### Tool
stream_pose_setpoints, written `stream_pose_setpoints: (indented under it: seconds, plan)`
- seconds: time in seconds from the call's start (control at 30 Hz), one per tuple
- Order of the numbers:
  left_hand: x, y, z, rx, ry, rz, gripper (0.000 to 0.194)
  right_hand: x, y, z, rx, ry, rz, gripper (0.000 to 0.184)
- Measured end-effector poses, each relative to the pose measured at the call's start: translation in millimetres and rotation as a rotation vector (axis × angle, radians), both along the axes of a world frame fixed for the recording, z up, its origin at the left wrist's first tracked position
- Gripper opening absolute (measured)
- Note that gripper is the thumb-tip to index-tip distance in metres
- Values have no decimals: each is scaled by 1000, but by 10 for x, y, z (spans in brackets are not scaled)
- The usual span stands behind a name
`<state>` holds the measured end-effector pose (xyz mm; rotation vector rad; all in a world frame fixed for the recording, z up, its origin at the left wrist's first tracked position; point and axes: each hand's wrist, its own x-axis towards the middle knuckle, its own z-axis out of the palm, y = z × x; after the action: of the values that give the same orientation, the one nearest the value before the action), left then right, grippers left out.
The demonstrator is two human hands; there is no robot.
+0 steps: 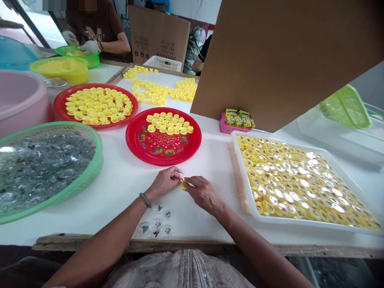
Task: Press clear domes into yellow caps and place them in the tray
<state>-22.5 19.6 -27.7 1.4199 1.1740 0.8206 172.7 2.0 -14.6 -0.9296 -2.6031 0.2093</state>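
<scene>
My left hand (166,181), with a beaded bracelet at the wrist, is closed in a pinch; whatever its fingertips hold is too small to make out. Against it, my right hand (204,194) grips a small yellow plastic piece (182,185) between thumb and fingers, just above the white table. Several clear round domes (157,224) with dark printed figures lie near my left forearm. Beyond my hands is a red patterned plate (163,159), its far half bearing yellow cup-shaped pieces (169,123).
A green basket (90,170) of clear domes stands left. On the right is a white tray (240,176) of yellow pieces with shiny domes. Behind are a second red plate (60,105), a pink box (229,128) and a cardboard sheet (264,60). A gloved co-worker (99,32) works at the far left.
</scene>
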Motion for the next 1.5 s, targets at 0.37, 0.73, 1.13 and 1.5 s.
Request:
stream_pose_setpoints:
  seconds: [0.37, 0.73, 1.13, 1.5]
  plan:
    - [43, -81, 118, -190, -130, -15, 35, -110, -111, -61, -255, 327, -328, 14]
    - [41, 60, 17, -252, 137, -14, 52, -108, -117, -55, -278, 152, -407, 22]
    - [167, -56, -130, -185, 19, 219, 54, 1869, -115, 837, 96, 247, -1091, 23]
    - [227, -149, 82, -207, 55, 174, 52, 2370, 33, 598, 87, 175, -1093, 28]
